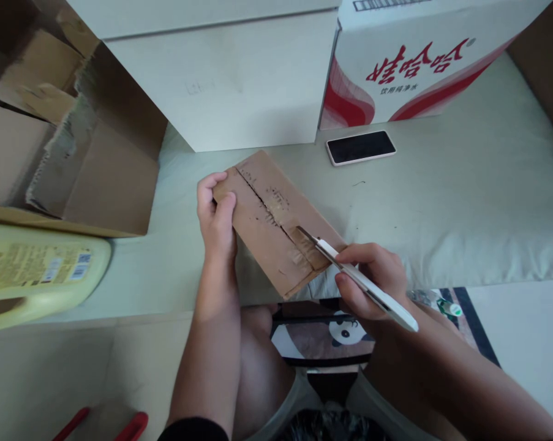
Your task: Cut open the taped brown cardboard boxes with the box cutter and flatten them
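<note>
A small brown cardboard box (253, 226) lies tilted at the near edge of a pale green cloth surface. Its top has a lengthwise seam, dark scuff marks and a strip of tape near the right end. My left hand (217, 211) grips the far left corner, thumb on top. In my right hand (372, 275) is a white utility knife (372, 288) with its blade out. The blade tip is over the tape beside the seam; whether it touches, I cannot tell.
Behind the box stand a white carton (239, 86) and a red-and-white water carton (405, 79). A phone (361, 147) lies before them. On the left are a large open cardboard box (115, 177) and a yellow jug (41, 263). Red handles (131, 427) show on the floor.
</note>
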{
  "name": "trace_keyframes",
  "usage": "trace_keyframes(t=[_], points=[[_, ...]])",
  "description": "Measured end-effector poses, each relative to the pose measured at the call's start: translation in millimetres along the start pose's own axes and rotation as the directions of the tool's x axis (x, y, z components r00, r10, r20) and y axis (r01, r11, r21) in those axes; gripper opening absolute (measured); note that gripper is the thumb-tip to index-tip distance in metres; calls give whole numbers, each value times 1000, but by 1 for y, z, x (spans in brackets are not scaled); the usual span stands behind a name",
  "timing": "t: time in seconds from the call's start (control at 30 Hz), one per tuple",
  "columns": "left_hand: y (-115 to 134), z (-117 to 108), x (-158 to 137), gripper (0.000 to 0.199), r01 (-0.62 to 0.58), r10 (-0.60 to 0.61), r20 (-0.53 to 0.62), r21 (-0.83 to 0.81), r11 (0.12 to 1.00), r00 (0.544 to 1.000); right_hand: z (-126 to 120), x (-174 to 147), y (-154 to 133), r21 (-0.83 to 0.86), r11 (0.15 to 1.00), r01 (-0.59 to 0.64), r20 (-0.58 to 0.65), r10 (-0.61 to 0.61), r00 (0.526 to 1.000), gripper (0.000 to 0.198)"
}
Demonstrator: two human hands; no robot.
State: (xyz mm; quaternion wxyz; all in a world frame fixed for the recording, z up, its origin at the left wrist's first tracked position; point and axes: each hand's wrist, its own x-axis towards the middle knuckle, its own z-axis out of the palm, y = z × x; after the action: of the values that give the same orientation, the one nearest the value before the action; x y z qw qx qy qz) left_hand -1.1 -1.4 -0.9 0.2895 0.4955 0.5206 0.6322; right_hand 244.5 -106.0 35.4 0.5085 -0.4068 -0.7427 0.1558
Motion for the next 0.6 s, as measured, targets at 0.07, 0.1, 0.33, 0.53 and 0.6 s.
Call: trace_keyframes(t=[0.07, 0.1, 0.33, 0.53, 0.6], points=[[2, 1, 0, 41, 4, -4, -9, -12, 1000, 1000, 0, 0, 0, 3, 1000, -3, 7, 3, 1000, 18], [3, 1, 0, 41, 9, -9, -10, -21, 1000, 1000, -1, 1, 0, 2, 1000, -5, 9, 5, 1000, 18], [-2, -1, 0, 45, -6, 6, -3, -25, 1000, 1000, -1, -1, 0, -3, 1000, -19, 12, 19, 1000, 18], [-5, -1, 1, 48, -25, 25, -4, -23, 999, 1000, 2, -2, 2, 14, 1000, 8, -5, -8, 1000, 19], [-6, -1, 2, 51, -30, 30, 0, -31, 999, 1000, 2, -2, 3, 33, 999, 9, 3, -9, 1000, 21]])
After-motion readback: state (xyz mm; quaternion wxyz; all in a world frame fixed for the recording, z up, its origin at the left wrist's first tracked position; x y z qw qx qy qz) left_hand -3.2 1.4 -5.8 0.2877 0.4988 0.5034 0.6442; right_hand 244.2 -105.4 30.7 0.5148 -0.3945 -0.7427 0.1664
